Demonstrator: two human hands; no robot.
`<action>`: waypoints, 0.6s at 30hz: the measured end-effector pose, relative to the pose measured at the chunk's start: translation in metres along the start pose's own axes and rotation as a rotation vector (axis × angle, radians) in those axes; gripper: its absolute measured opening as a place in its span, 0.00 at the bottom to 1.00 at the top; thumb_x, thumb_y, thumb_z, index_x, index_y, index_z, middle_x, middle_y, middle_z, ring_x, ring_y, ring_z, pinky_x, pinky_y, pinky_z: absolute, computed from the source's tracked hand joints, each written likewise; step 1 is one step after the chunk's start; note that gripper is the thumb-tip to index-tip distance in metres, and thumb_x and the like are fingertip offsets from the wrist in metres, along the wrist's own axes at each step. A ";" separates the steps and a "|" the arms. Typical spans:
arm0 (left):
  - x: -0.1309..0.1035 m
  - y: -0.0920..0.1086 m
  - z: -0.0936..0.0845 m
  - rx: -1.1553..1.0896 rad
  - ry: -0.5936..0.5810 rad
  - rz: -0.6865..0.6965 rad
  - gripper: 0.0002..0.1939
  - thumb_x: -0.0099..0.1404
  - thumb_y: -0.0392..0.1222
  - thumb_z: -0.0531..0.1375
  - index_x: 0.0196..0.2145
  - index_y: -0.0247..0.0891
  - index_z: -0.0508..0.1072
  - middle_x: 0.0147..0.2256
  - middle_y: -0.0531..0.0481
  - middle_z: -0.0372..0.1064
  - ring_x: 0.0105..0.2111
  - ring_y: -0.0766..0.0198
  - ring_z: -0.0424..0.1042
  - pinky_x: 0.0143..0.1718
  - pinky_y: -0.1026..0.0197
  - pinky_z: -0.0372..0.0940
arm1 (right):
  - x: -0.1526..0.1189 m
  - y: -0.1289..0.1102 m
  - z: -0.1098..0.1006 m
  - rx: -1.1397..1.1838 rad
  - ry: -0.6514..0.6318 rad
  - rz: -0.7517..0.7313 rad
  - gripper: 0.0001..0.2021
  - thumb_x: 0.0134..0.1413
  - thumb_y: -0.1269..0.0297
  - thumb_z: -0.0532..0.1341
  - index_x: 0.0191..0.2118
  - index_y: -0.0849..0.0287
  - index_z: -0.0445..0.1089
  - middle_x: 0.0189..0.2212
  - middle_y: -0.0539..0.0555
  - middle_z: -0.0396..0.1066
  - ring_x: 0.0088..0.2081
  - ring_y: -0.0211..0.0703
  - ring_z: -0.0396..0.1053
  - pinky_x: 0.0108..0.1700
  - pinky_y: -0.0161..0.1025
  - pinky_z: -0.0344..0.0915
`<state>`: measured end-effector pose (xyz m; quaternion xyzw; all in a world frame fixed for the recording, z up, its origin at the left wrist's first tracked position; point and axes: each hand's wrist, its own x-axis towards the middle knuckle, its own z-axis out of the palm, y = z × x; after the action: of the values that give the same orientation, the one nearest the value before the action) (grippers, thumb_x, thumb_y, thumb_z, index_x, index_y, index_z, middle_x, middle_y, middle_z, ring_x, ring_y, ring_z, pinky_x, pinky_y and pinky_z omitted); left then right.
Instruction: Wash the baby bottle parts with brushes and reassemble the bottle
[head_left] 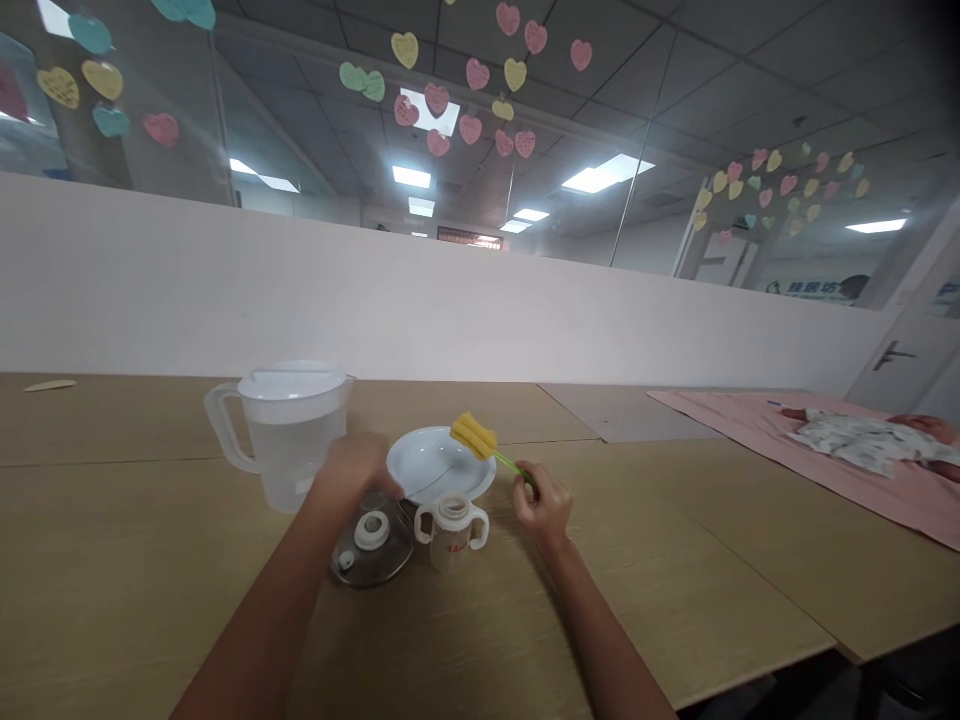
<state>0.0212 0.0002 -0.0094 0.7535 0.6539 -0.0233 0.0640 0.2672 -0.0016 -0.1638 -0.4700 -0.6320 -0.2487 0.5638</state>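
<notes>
My right hand (pixel 544 503) is closed around the green handle of a brush with a yellow sponge head (pixel 474 436). The sponge is over the right rim of a white bowl (pixel 427 462). My left hand (pixel 360 465) is blurred, between the pitcher and the bowl, above a dark round tray (pixel 386 568); its fingers are too smeared to tell what they hold. On the tray are a white ring (pixel 371 531) and a small white piece (pixel 346 560). An open bottle with two white handles (pixel 452 535) stands upright in front of the bowl.
A lidded clear pitcher (pixel 289 450) with water stands at the left, close to my left hand. A pink cloth (pixel 705 415) with a doll-like figure in patterned clothing (pixel 862 440) lies at the right. A low white wall (pixel 450 310) runs behind the table (pixel 637 560).
</notes>
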 end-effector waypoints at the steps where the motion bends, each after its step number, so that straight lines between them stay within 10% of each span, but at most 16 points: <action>1: -0.008 0.004 -0.005 0.010 0.131 0.044 0.17 0.45 0.51 0.62 0.29 0.36 0.73 0.36 0.40 0.72 0.35 0.50 0.71 0.33 0.57 0.63 | 0.000 0.000 0.000 -0.003 0.016 0.010 0.09 0.48 0.71 0.53 0.34 0.60 0.68 0.23 0.50 0.70 0.21 0.34 0.64 0.26 0.31 0.59; 3: -0.023 0.013 -0.009 -0.057 0.236 0.181 0.20 0.51 0.55 0.56 0.35 0.37 0.73 0.37 0.41 0.72 0.36 0.53 0.71 0.33 0.59 0.62 | 0.000 0.000 0.001 -0.017 0.047 0.034 0.09 0.48 0.71 0.53 0.35 0.61 0.68 0.22 0.50 0.69 0.21 0.34 0.63 0.25 0.31 0.59; 7: -0.034 0.035 0.005 -0.108 0.060 0.462 0.28 0.44 0.52 0.62 0.43 0.41 0.69 0.43 0.46 0.69 0.41 0.55 0.69 0.34 0.63 0.61 | 0.000 -0.001 0.001 -0.034 0.072 0.052 0.08 0.49 0.71 0.53 0.35 0.61 0.68 0.23 0.50 0.69 0.20 0.33 0.63 0.25 0.31 0.58; 18: -0.001 0.054 0.040 -0.069 -0.083 0.672 0.26 0.37 0.50 0.65 0.36 0.41 0.67 0.36 0.51 0.68 0.35 0.58 0.68 0.27 0.65 0.58 | 0.003 -0.002 0.002 -0.026 0.156 0.095 0.11 0.51 0.71 0.51 0.38 0.62 0.67 0.25 0.51 0.68 0.22 0.33 0.62 0.28 0.31 0.61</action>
<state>0.0765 -0.0134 -0.0449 0.9227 0.3661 -0.0092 0.1202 0.2649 0.0008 -0.1611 -0.4859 -0.5598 -0.2659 0.6164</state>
